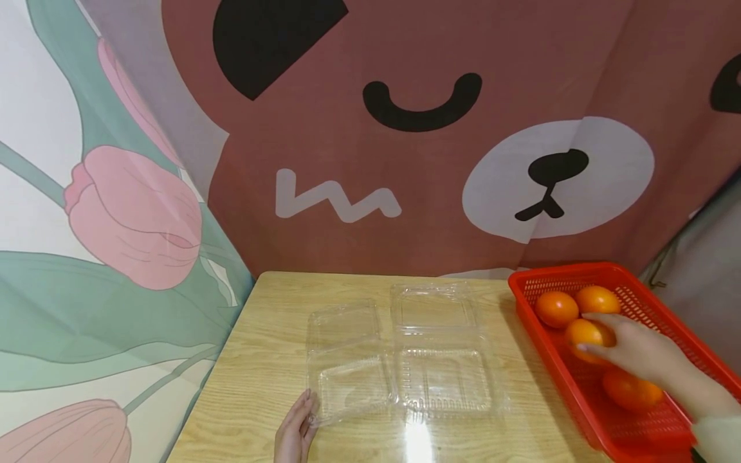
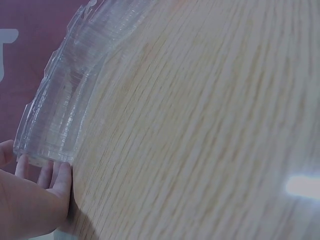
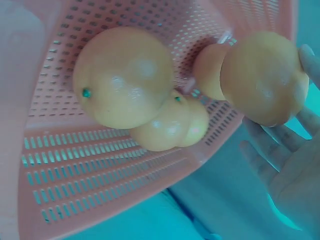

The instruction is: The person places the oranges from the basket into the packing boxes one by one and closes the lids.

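Note:
My right hand [image 1: 637, 344] reaches over the red basket [image 1: 556, 366] and grips an orange [image 1: 583, 339] between thumb and fingers. In the right wrist view, the held orange [image 3: 262, 75] sits against the fingers [image 3: 272, 145]. Two oranges lie behind it, and another orange [image 1: 631, 389] lies below the right wrist. My left hand [image 1: 296, 427] touches the near left corner of a clear plastic clamshell box [image 1: 350, 379]. In the left wrist view, its extended fingers [image 2: 62, 175] meet the box's end wall; the thumb is hidden there.
A second clear clamshell box [image 1: 446, 379] stands right beside the first, both with lids folded back. They are on a pale wooden table [image 1: 249, 360], with the basket along its right side. A printed bear curtain [image 1: 405, 244] hangs behind the table's back edge.

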Tool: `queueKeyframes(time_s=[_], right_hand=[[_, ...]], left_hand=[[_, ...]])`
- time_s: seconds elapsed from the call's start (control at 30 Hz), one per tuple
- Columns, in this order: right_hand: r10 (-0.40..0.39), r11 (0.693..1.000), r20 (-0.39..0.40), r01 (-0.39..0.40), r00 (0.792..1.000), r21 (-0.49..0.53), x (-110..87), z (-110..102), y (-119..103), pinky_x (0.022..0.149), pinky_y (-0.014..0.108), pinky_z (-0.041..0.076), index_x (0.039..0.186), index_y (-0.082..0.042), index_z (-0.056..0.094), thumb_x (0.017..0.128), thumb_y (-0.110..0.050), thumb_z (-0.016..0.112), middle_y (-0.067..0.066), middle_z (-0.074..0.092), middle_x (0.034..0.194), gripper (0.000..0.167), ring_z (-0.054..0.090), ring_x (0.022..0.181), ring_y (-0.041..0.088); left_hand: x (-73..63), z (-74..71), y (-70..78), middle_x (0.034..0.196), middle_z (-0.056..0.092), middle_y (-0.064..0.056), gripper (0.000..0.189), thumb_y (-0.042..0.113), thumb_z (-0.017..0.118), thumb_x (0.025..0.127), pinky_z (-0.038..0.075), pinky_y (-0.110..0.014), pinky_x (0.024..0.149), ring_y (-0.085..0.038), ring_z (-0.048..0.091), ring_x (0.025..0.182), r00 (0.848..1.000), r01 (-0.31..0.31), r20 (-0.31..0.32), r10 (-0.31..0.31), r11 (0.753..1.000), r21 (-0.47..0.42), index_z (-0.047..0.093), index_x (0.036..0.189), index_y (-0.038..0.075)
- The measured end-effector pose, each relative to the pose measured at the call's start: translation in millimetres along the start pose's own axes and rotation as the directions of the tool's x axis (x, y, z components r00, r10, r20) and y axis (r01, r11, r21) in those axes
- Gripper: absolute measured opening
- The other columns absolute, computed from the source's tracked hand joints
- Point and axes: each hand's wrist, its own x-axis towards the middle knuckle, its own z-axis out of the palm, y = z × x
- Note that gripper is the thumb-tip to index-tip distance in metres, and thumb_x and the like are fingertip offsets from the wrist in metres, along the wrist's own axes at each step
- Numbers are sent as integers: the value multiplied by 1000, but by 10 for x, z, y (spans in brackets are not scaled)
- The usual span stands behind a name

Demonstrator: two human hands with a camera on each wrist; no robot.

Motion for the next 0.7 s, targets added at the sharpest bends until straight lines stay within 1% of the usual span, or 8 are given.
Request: queueKeyframes(time_s=[0.1, 0.23, 0.33, 0.47, 0.57, 0.7], right_hand=[[11, 1000, -16, -11, 1000, -2, -36, -36, -98, 82, 76, 39, 134, 5, 52, 79, -65, 71, 36, 51, 129, 91, 49, 110, 56], [22, 1000, -50, -22, 999, -2, -67, -71, -262, 82, 76, 38, 135, 3, 51, 78, -67, 70, 35, 50, 130, 93, 48, 110, 56], [26, 1000, -84, -25, 996, 6, -77, -74, -401, 81, 75, 39, 134, 2, 52, 76, -67, 72, 34, 52, 127, 92, 50, 107, 55], [-4, 1000, -144, 5, 990, 10, -88, -48, -590, 78, 73, 43, 133, -1, 53, 76, -65, 73, 31, 54, 127, 88, 54, 103, 53], [-51, 999, -204, 49, 978, -11, -98, -18, -728, 76, 69, 46, 133, -5, 54, 77, -64, 74, 29, 54, 129, 84, 58, 98, 52], [-81, 997, -248, 79, 965, -20, -103, 12, -910, 74, 66, 48, 132, -7, 56, 78, -59, 76, 26, 56, 130, 78, 60, 95, 49]], left_hand=[[-5, -3, 0, 150, 41, -17, 70, 28, 58, 101, 48, -18, 93, -5, 53, 117, 1000, -1, 6, 1, 1000, 0, 23, 151, -8], [-16, -10, -1, 150, 41, -19, 69, 26, 57, 101, 48, -18, 92, -3, 54, 113, 1000, -9, 8, 9, 1000, -4, 23, 151, -8], [-21, -11, -2, 150, 40, -20, 68, 25, 57, 101, 48, -17, 92, -3, 54, 112, 1000, -17, 7, 17, 1000, -3, 23, 150, -8], [-21, -9, -6, 150, 41, -20, 68, 26, 57, 101, 48, -18, 92, -5, 54, 114, 1000, -19, 8, 19, 1000, -8, 25, 150, -8], [-20, -7, -6, 149, 42, -19, 67, 25, 58, 101, 48, -18, 93, -5, 55, 113, 1000, -18, 6, 18, 1000, -14, 26, 150, -8], [-21, -4, -5, 150, 40, -21, 67, 25, 57, 101, 48, -18, 93, -7, 53, 116, 1000, -18, 7, 19, 1000, -7, 26, 150, -8]])
